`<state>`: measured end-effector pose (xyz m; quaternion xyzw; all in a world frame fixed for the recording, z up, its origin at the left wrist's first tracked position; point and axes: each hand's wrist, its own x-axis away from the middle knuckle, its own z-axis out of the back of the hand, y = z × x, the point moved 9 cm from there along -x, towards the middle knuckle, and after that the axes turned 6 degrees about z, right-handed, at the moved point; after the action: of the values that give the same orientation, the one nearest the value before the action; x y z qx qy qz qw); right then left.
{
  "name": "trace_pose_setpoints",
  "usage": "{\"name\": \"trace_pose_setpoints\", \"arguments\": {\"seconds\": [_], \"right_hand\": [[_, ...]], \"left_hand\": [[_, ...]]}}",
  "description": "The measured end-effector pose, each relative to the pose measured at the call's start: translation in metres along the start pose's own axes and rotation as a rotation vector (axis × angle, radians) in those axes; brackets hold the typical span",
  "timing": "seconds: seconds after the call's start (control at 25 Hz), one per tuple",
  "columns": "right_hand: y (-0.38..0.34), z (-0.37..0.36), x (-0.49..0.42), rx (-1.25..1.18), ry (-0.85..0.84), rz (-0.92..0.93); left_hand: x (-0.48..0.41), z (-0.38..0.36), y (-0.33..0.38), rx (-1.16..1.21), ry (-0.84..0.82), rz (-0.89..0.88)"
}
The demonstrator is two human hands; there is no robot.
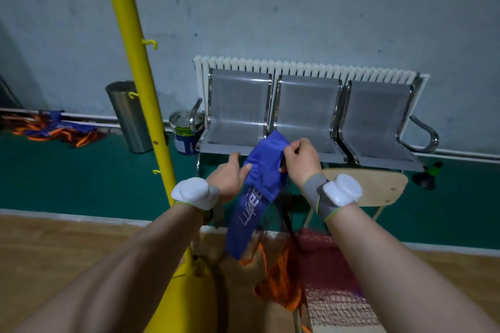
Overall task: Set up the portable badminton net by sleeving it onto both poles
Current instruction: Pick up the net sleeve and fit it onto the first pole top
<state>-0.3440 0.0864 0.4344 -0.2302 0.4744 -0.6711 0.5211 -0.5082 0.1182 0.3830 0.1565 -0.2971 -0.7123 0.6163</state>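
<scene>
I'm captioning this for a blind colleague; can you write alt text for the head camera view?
Two hands hold up the blue sleeve of a badminton net: the right hand pinches its top, the left hand holds its side. A yellow pole stands to the left; three metal seats line the wall.

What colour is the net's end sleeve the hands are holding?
The sleeve is blue with pale lettering; the head view shows it best.

White lettering runs along the blue net sleeve, too distorted to read.
</scene>
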Motion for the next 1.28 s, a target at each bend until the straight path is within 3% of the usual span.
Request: {"name": "trace_pose_setpoints", "arguments": {"seconds": [0.36,0.72,0.92,1.04,1.28], "right_hand": [[-0.064,-0.012,-0.012,-0.027,-0.094,0.086],[-0.118,0.007,-0.053,-0.174,-0.113,0.166],[-0.127,0.001,-0.063,-0.244,-0.178,0.183],[-0.138,-0.002,-0.068,-0.256,-0.199,0.195],[-0.164,-0.014,-0.069,-0.208,-0.248,0.198]], "left_hand": [[0.011,0.111,0.024,0.296,0.322,-0.068],[-0.002,0.132,0.033,0.175,0.330,0.217],[-0.015,0.136,0.046,0.556,0.320,0.162],[-0.011,0.158,0.048,0.604,0.433,0.153],[-0.015,0.203,0.054,0.649,0.496,0.025]]}}
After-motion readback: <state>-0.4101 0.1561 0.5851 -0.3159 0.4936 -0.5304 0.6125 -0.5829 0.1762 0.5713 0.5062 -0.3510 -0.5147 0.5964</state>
